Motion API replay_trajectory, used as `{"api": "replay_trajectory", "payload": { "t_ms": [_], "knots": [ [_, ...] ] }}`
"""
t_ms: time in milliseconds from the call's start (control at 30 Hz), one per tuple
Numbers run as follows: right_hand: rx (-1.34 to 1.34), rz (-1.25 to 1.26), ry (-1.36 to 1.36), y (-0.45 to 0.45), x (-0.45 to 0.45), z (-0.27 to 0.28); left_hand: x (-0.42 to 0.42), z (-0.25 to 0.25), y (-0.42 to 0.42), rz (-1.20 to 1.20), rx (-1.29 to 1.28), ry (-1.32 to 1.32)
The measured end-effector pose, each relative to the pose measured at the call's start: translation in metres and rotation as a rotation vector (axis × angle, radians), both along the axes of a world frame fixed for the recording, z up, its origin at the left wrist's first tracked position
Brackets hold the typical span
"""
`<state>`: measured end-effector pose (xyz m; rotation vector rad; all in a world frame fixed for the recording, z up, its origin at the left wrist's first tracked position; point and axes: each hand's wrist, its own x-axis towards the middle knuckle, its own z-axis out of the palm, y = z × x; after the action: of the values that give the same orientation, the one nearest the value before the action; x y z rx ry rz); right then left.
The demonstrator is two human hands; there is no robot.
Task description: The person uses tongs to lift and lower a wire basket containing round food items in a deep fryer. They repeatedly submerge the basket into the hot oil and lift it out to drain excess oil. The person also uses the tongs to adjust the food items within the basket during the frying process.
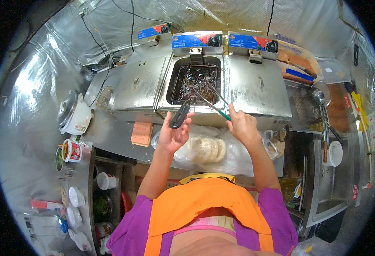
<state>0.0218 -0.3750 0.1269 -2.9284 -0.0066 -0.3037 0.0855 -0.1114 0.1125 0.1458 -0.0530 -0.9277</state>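
Note:
A fryer basket's black handle point(180, 117) lies between the thumb and fingers of my left hand point(176, 136), whose palm faces up in a loose hold. The wire basket point(177, 86) sits in dark, bubbling oil point(197, 78) inside the middle deep fryer's steel tank point(166, 92). My right hand point(245, 126) grips a pair of long metal tongs point(217, 110) with a green grip. The tong tips reach into the basket, and the oil's glare hides what they touch. Below my hands, pale round flatbreads point(208, 149) rest in a clear plastic bag point(238, 160).
Steel lids cover the left fryer point(139, 83) and right fryer point(257, 83). A rice cooker point(75, 113) and orange paper slips point(142, 132) are at left. At right are a sauce tub point(297, 60), a wire basket point(302, 99), ladles point(318, 97) and a sink point(333, 188).

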Motion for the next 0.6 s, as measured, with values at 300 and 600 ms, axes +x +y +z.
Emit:
{"api": "replay_trajectory", "payload": {
  "t_ms": [300,600],
  "knots": [
    [0.123,-0.058,0.029,-0.008,-0.008,-0.014,0.017,0.0,-0.012,-0.085,-0.045,0.24],
    [0.073,0.011,-0.14,-0.003,-0.007,-0.002,0.029,0.004,-0.008,-0.111,0.019,0.282]
  ]
}}
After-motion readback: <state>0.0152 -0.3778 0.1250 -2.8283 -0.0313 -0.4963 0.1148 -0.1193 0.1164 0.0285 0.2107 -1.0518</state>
